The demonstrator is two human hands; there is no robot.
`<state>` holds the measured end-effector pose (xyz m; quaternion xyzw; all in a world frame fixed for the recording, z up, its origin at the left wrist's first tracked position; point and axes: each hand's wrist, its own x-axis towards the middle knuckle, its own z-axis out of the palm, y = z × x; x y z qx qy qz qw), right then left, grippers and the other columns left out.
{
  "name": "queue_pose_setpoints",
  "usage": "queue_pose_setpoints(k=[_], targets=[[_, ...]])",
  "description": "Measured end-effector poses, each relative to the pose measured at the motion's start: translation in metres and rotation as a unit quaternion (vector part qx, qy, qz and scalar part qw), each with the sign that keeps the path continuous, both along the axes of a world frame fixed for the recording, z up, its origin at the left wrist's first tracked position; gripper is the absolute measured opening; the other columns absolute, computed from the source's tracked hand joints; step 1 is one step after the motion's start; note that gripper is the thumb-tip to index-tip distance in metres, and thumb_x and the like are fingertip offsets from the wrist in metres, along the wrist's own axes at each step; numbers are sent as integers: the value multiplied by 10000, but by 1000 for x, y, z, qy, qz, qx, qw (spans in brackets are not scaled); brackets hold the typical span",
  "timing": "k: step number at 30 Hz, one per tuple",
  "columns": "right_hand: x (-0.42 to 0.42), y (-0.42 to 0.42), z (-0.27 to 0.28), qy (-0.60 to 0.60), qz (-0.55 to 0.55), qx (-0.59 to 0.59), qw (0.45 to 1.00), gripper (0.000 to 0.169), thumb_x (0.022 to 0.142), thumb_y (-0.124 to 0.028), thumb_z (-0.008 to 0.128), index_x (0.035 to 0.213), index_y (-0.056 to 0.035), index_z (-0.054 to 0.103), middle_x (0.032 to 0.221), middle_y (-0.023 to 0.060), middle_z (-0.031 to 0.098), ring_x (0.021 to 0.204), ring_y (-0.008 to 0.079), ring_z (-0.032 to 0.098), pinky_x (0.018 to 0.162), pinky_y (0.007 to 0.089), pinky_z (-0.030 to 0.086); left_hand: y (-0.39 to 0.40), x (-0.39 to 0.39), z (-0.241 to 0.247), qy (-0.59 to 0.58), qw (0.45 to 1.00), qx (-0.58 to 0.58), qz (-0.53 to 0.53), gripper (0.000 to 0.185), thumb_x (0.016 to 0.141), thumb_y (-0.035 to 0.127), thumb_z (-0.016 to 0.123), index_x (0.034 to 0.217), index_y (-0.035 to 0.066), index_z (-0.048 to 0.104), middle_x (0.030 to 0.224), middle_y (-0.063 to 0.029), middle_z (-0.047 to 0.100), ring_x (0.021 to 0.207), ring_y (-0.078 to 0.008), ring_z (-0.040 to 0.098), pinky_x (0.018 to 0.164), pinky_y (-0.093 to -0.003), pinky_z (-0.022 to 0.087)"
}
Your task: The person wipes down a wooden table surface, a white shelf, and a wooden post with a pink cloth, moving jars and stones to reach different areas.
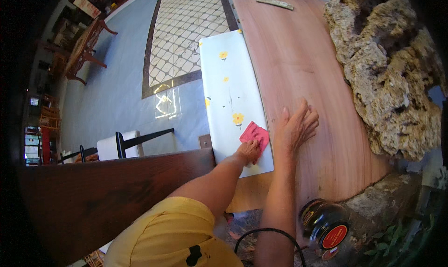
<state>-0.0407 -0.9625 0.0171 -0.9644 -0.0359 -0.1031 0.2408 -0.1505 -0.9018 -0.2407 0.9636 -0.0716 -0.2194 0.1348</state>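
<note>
A white panel printed with yellow flowers (227, 95) lies along the left side of a long wooden board (301, 71). My left hand (249, 151) presses a folded pink cloth (253, 132) onto the panel's near end. Part of the cloth is covered by the fingers. My right hand (297, 127) is over the wooden board, just right of the panel. Its thumb stands apart from bent fingers, and nothing shows in it. Whether it touches the wood cannot be told. Dark marks show on the panel around its middle.
A large rough rock (381, 74) borders the board's right side. A dark jar with a red label (325, 225) stands at its near end; a small flat bar (274, 3) lies at the far end. Left are a dark wooden plank (115, 193) and a white-backed chair (119, 144).
</note>
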Motion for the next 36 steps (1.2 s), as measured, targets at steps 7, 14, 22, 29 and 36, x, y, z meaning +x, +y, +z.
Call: queue_pose_setpoints(k=[7, 14, 22, 29, 36], targets=[[11, 15, -23, 38, -12, -147, 988, 586, 827, -266, 670, 1334, -129, 410, 1354, 185, 372, 1259, 350, 342, 981, 497, 285, 86, 15, 6, -99, 954, -20, -281, 482, 685, 349, 693, 1110, 159, 569, 1091, -90, 482, 1011, -251, 494, 816, -381, 441], [7, 17, -15, 66, 21, -144, 987, 567, 841, -252, 637, 1349, -157, 404, 1369, 189, 346, 1254, 372, 326, 975, 509, 270, 285, 82, -41, -66, 995, 27, 71, 219, 869, 154, 486, 1035, 90, 615, 976, -121, 638, 972, -234, 604, 831, -389, 476], [16, 18, -24, 47, -7, -159, 986, 641, 771, -242, 706, 1332, -144, 412, 1358, 207, 356, 1252, 385, 334, 965, 530, 296, 236, 191, 110, -272, 794, -328, 434, 364, 964, 378, 455, 933, 17, 477, 737, -148, 631, 650, -239, 637, 669, -381, 495], [16, 14, -22, 34, -8, -163, 986, 613, 779, -287, 687, 1315, -120, 441, 1334, 211, 397, 1232, 394, 369, 958, 530, 309, 133, 75, 35, -20, 888, -210, 409, 240, 865, 222, 529, 991, 18, 538, 863, -157, 602, 797, -262, 621, 693, -376, 508], [8, 18, -14, 22, 10, -123, 992, 597, 768, -301, 698, 1286, -110, 470, 1314, 208, 420, 1228, 374, 385, 956, 517, 324, 129, 61, -11, -36, 898, 153, 410, 646, 827, 216, 569, 1383, -6, 327, 1295, -231, 456, 1162, -359, 490, 987, -388, 406]])
